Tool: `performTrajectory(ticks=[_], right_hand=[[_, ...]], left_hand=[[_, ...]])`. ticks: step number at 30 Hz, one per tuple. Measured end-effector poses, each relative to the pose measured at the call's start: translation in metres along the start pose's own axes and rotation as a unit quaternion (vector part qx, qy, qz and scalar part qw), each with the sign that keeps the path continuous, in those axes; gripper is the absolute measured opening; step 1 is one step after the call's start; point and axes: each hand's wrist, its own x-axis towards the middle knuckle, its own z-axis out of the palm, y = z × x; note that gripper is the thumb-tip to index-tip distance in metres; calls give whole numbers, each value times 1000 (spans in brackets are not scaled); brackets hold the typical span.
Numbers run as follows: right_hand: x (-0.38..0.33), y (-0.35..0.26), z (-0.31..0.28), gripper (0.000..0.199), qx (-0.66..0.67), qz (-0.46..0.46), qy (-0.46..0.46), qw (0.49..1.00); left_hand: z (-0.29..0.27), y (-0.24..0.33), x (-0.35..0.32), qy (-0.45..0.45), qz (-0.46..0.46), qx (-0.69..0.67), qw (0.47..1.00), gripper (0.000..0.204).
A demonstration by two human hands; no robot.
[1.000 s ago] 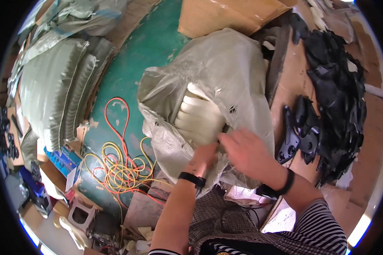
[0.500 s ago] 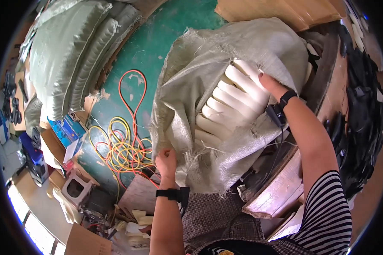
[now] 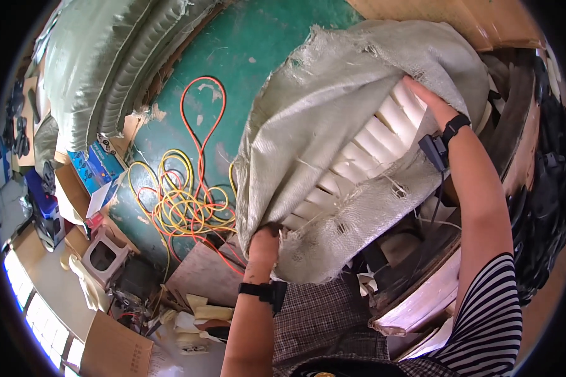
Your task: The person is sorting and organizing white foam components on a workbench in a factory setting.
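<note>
A large grey-white woven sack (image 3: 321, 119) with frayed edges lies in front of me, its mouth partly gaping. Inside, smooth white rounded pieces (image 3: 374, 141) are stacked in a row; I cannot make out their exact kind. My left hand (image 3: 265, 246) is closed on the near left corner of the mouth, its fingertips hidden in the cloth. At the mouth's far right end, my right hand (image 3: 431, 100) grips the sack's edge, with most fingers hidden by fabric. Both wrists wear black bands with small devices.
Tangled orange and yellow cords (image 3: 185, 201) lie on the green floor (image 3: 245, 44) left of the sack. Full woven sacks (image 3: 100, 56) are piled at the far left. A cardboard-sided container (image 3: 421, 295) stands at right, near many black items (image 3: 534, 176). Cardboard (image 3: 116, 345) sits lower left.
The sack's far flap now covers more of the white pieces, and its mouth has narrowed. My right hand has moved up and right to the edge; my left hand has shifted slightly right.
</note>
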Motion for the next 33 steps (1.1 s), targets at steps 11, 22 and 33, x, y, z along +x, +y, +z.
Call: performTrajectory(ticks=[11, 22, 33], right_hand=[[-18, -10, -36, 64, 106, -22, -237, 966], [-44, -48, -45, 99, -14, -134, -179, 975], [-82, -49, -53, 63, -159, -274, -223, 922]], left_hand=[[28, -13, 61, 233, -116, -492, 831, 34], [54, 42, 27, 312, -178, -371, 857, 73], [-11, 64, 33, -1, 73, 69, 995, 61]])
